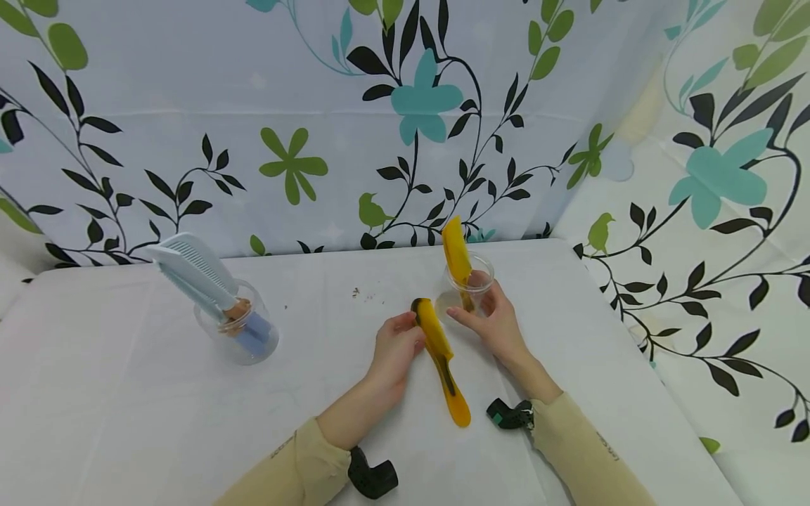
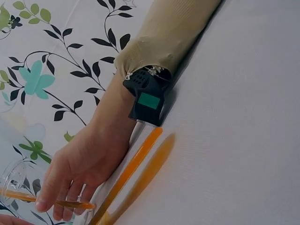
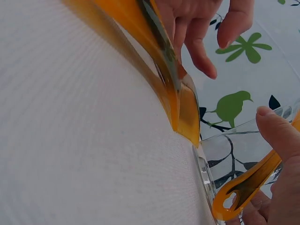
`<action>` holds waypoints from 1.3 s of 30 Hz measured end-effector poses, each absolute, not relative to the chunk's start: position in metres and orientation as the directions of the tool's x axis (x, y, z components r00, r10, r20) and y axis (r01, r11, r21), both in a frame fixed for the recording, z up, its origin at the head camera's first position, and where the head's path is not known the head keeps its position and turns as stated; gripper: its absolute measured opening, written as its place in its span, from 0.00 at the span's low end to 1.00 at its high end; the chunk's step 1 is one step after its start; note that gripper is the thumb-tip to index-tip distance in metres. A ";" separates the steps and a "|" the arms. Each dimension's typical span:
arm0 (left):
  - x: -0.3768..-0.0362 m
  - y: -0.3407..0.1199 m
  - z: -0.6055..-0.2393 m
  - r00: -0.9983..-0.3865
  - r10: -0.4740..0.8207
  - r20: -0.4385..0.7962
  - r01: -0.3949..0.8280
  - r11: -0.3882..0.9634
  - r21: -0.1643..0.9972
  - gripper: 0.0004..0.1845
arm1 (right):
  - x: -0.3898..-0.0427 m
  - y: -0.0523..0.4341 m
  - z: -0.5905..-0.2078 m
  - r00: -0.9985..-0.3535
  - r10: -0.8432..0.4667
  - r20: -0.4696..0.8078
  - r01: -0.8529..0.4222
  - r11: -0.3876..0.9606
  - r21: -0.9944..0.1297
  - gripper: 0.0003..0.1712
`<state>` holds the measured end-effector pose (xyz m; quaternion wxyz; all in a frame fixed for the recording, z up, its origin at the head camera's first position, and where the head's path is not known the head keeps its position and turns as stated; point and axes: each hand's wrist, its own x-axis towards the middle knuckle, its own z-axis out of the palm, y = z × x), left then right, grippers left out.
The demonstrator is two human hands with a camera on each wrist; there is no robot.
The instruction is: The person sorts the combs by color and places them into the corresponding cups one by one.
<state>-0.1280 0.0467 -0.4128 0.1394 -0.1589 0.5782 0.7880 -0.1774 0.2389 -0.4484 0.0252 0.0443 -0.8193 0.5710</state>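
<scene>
My right hand holds a clear plastic cup, thumb on one side and fingers on the other. In the cup stands a yellow comb, teeth end up; in the right wrist view its orange handle shows through the cup wall. A second comb, yellow with dark streaks, lies on the table between the hands, its handle toward me. Beside its far end is my left hand, its fingers relaxed and near the comb; whether they touch it I cannot tell.
Another clear cup at the left holds light blue combs with blue handles. Dark crumbs lie on the white table. A patterned cloth hangs behind. Black devices sit at both wrists.
</scene>
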 end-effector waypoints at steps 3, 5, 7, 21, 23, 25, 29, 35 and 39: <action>-0.130 0.049 -0.417 -0.918 0.024 -0.395 -0.383 -0.307 0.871 0.28 | -0.171 0.234 -0.436 -0.995 -0.047 0.088 -0.099 0.350 -0.931 0.44; -0.131 0.051 -0.419 -0.924 0.018 -0.383 -0.369 -0.314 0.875 0.27 | -0.166 0.232 -0.429 -0.994 -0.051 0.092 -0.105 0.350 -0.931 0.43; -0.131 0.052 -0.420 -0.926 0.012 -0.377 -0.361 -0.315 0.878 0.27 | -0.164 0.231 -0.425 -0.995 -0.050 0.092 -0.104 0.350 -0.931 0.43; -0.132 0.050 -0.423 -0.923 0.015 -0.385 -0.369 -0.319 0.873 0.27 | -0.163 0.229 -0.422 -0.996 -0.040 0.081 -0.090 0.350 -0.932 0.43; -0.132 0.050 -0.424 -0.924 0.014 -0.383 -0.368 -0.315 0.875 0.27 | -0.163 0.229 -0.422 -0.996 -0.041 0.080 -0.089 0.353 -0.932 0.43; -0.133 0.051 -0.425 -0.924 0.007 -0.382 -0.366 -0.307 0.879 0.27 | -0.163 0.230 -0.422 -0.996 -0.041 0.080 -0.089 0.354 -0.931 0.43; -0.134 0.051 -0.428 -0.926 -0.022 -0.376 -0.355 -0.284 0.891 0.26 | -0.163 0.230 -0.423 -0.996 -0.044 0.080 -0.091 0.349 -0.933 0.43; -0.135 0.052 -0.430 -0.926 -0.043 -0.375 -0.349 -0.282 0.894 0.25 | -0.164 0.231 -0.424 -0.995 -0.054 0.085 -0.098 0.331 -0.938 0.43; -0.137 0.052 -0.434 -0.927 -0.053 -0.370 -0.341 -0.290 0.894 0.24 | -0.164 0.231 -0.424 -0.995 -0.051 0.084 -0.097 0.338 -0.936 0.43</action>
